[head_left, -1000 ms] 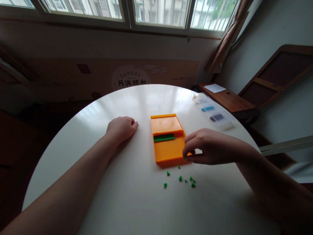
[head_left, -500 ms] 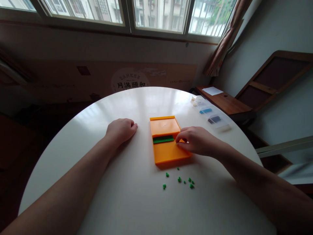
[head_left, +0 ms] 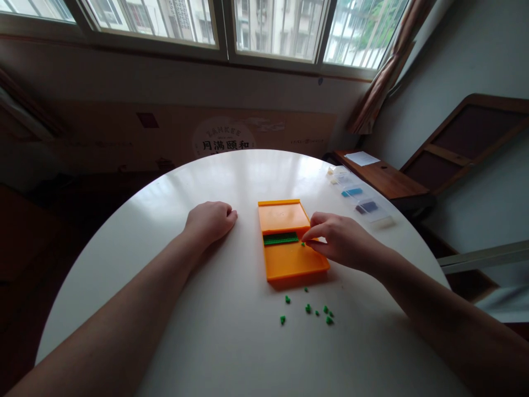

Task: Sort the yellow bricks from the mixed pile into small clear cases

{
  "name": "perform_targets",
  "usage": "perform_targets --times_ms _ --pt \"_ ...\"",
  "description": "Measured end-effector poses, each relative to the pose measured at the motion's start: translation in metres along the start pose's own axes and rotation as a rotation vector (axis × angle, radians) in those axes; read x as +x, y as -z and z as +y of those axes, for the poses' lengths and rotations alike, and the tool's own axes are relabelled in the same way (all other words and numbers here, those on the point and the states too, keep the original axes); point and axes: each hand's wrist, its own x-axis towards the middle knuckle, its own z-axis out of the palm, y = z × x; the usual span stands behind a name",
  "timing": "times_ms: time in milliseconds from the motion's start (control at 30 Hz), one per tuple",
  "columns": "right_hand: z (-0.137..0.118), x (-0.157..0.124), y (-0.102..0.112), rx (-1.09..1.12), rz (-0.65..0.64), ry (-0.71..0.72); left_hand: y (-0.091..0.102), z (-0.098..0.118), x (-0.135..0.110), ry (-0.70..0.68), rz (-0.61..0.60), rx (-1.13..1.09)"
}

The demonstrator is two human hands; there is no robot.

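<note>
- Right hand [head_left: 339, 237]: fingers clamped on a tiny green brick [head_left: 303, 243], over the orange tray [head_left: 295, 267], right of the green strip [head_left: 280, 239].
- Left hand [head_left: 211, 219]: fingers curled together, left on the table [head_left: 231, 331].
- Far panel [head_left: 169, 125] reads "月满颐和".

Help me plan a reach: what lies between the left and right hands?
In the head view: a stretch of white table, then the left part of a shallow orange plastic tray, holding a green studded strip.
</note>
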Motion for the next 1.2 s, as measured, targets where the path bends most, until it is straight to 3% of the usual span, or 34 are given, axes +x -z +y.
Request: perform_targets --times_ms 567,1200 --pt "-0.0049 0.0026 -0.0019 -0.023 -0.039 -0.164 0.0017 0.0008 -0.0023 -0.002 0.001 -0.009" --pt "-0.0030 0.0041 -0.0094 -0.006 -0.012 -0.174 0.0000 0.0000 -0.0020 -0.008 0.003 -0.013"
